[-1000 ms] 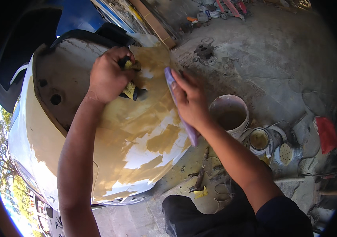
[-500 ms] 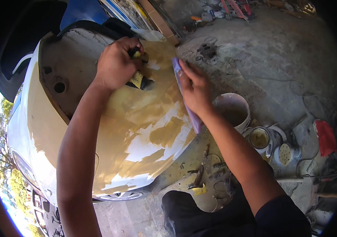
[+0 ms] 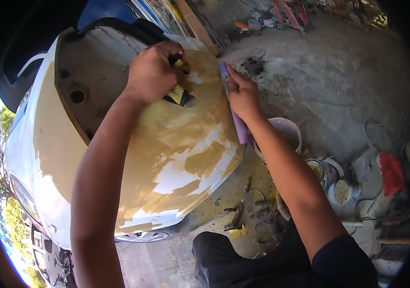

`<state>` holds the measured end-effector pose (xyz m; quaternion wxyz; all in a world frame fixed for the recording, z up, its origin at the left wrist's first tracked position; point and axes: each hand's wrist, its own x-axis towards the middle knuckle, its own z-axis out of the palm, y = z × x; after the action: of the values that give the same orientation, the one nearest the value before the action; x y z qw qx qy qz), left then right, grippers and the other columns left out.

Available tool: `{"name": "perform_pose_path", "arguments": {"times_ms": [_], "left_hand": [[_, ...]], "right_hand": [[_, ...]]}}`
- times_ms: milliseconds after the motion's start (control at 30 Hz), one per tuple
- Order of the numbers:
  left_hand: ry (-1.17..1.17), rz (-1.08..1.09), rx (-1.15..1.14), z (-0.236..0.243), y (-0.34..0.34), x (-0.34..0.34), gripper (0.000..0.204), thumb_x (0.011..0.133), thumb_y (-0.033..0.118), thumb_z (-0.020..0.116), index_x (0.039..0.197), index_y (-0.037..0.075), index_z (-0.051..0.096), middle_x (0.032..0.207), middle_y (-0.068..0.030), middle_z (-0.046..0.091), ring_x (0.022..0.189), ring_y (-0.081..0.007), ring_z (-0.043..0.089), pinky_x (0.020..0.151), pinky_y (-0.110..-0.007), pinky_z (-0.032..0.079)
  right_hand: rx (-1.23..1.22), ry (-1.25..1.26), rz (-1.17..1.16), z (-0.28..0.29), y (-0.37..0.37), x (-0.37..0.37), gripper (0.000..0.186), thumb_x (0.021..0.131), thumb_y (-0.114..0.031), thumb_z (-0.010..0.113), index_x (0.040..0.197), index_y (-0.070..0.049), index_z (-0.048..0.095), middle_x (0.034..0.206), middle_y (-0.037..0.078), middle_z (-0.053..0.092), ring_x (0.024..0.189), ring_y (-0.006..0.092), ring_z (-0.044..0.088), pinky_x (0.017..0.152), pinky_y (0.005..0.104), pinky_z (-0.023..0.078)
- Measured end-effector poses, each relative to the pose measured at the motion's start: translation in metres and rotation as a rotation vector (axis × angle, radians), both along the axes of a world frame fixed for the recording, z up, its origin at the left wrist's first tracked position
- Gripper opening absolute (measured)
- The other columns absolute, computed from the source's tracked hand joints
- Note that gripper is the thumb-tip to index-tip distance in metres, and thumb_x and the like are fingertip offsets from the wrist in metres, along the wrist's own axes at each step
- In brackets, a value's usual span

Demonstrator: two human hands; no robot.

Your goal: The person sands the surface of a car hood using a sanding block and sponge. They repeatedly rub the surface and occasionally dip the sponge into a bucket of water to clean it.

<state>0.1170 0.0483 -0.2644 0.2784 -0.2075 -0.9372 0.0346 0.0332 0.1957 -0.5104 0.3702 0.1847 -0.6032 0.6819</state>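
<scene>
My left hand (image 3: 156, 72) is closed around a yellow-and-black sponge (image 3: 179, 94), which rests against the upper part of a car body panel (image 3: 166, 144). The panel is white under patchy tan filler, with bare white spots toward its lower right. At its right edge, my right hand (image 3: 244, 98) grips a long, narrow purple sanding block (image 3: 236, 120) lying lengthwise along the curve. My thumb is on top of the block; the other fingers are mostly hidden.
To the right of the panel stand a white bucket (image 3: 289, 128) and an open can (image 3: 316, 168). Near them lie a round perforated tool (image 3: 341, 192) and a red cloth (image 3: 391, 174). A dark opening with a hole (image 3: 77, 97) borders the panel's left.
The view has shifted slightly. My right hand and the purple sanding block have slid upward along the panel's right edge. My left hand keeps its hold on the sponge at about the same spot.
</scene>
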Motion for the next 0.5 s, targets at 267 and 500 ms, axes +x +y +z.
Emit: {"name": "perform_pose_path", "arguments": {"times_ms": [267, 500], "left_hand": [[0.000, 0.036, -0.005, -0.001, 0.000, -0.001, 0.028, 0.079, 0.013, 0.083, 0.107, 0.011, 0.077, 0.106, -0.0151, 0.079, 0.102, -0.0421, 0.076, 0.092, -0.047, 0.060], [0.002, 0.051, 0.011, -0.002, 0.002, 0.000, 0.030, 0.080, 0.014, 0.084, 0.109, 0.012, 0.077, 0.106, -0.0149, 0.079, 0.101, -0.0411, 0.076, 0.091, -0.047, 0.060]], "right_hand": [[-0.048, 0.062, -0.014, -0.004, -0.001, -0.001, 0.039, 0.109, -0.009, 0.068, 0.146, -0.005, 0.078, 0.121, 0.024, 0.081, 0.106, 0.0435, 0.078, 0.097, 0.0466, 0.062], [0.109, 0.270, -0.361, -0.010, -0.001, 0.033, 0.039, 0.109, -0.011, 0.068, 0.147, -0.008, 0.078, 0.120, 0.024, 0.081, 0.107, 0.0456, 0.078, 0.098, 0.0485, 0.062]]}}
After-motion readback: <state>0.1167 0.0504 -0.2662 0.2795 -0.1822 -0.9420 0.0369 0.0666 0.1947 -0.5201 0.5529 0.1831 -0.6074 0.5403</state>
